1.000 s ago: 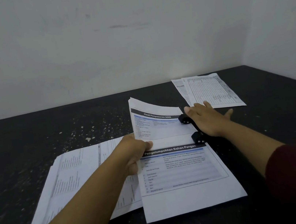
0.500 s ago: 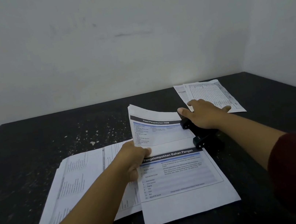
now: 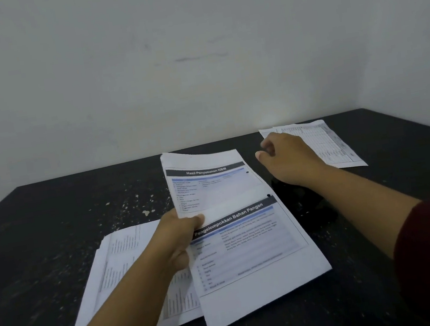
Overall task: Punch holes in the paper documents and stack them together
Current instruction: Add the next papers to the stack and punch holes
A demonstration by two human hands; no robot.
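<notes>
At the sheet's left edge, the left hand (image 3: 180, 231) pinched the printed sheet (image 3: 235, 232), now drawn clear of the hole punch (image 3: 304, 199), two fresh holes along its right margin. Right hand (image 3: 288, 160) had lifted off, loosely curled, empty; stacking looked next.
</notes>
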